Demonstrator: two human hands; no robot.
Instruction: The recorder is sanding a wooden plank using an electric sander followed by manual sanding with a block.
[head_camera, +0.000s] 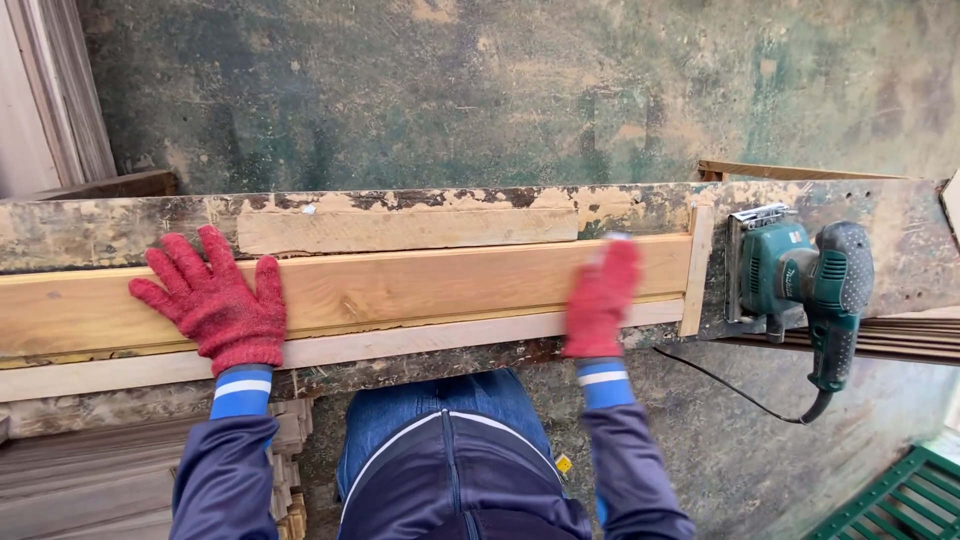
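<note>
the long wooden plank (400, 285) lay lengthwise on the worn workbench (120, 225), atop paler boards. the left hand (215, 300), in a red glove, pressed flat and spread on it. the right hand (600, 300) was blurred on the plank's front edge, its grip unclear. the green sander (800, 275) sat near the bench edge; its cord (730, 390) hung where a knee could snag and drag it off.

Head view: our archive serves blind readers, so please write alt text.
Two red-gloved hands rest on a long wooden plank on a worn workbench: left hand flat, right hand blurred. A green electric sander sits to the right.
</note>
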